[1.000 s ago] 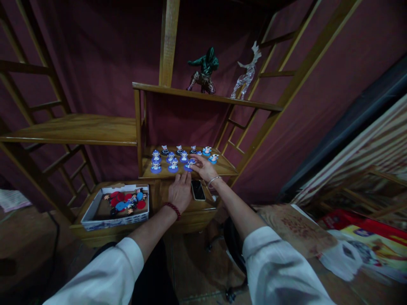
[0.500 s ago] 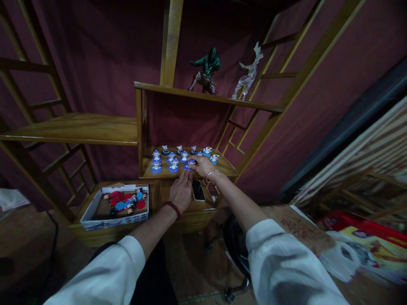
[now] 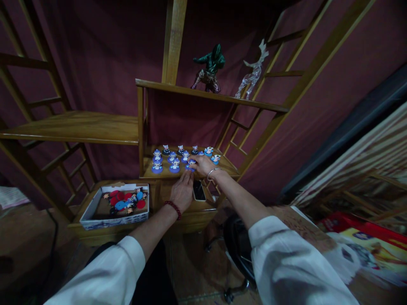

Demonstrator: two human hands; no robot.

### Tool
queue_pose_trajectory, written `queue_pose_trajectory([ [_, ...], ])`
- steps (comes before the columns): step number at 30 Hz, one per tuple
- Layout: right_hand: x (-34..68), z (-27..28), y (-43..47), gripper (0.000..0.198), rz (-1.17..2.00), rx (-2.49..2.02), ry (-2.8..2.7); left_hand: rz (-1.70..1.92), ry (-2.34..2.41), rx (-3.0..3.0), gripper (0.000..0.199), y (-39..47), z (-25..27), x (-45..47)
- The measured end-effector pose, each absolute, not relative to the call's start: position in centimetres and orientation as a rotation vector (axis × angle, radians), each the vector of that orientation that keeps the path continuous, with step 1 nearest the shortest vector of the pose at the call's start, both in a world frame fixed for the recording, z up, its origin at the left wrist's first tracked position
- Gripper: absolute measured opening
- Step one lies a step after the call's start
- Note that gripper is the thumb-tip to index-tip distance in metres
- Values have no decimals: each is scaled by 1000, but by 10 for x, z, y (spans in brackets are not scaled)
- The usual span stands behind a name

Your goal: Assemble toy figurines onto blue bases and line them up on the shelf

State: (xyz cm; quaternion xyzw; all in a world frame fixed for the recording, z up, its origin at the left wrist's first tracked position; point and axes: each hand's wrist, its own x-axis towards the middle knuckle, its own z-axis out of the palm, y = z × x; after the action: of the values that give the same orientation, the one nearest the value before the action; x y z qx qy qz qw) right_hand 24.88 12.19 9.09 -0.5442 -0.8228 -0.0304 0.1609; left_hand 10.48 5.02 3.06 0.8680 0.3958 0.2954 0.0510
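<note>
My right hand pinches a small purple-based figurine at the front of the low shelf. Flat on the ledge just below lies my left hand, fingers stretched toward that figurine's base. Rows of similar purple and white figurines stand to the left of the held one. Behind them are several dark-based figurines, and blue ones stand at the right. A phone rests on the ledge beside my left hand.
An open box with several red and blue figurines sits on the ledge at left. On the upper shelf stand a green-hooded statue and a clear deer. A black chair is below, and a cardboard box lies at right.
The view has shifted slightly. Both hands stay almost in place, the right still on the same figurine at the shelf's front.
</note>
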Motion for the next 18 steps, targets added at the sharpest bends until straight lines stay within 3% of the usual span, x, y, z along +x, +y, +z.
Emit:
queue_pose_trajectory([
  [13, 246, 92, 119, 26, -46, -1499, -2382, 855, 1221, 2636, 63, 49, 32, 103],
  [18, 249, 86, 120, 45, 3, -1478, -2300, 854, 1197, 2636, 68, 50, 29, 103],
])
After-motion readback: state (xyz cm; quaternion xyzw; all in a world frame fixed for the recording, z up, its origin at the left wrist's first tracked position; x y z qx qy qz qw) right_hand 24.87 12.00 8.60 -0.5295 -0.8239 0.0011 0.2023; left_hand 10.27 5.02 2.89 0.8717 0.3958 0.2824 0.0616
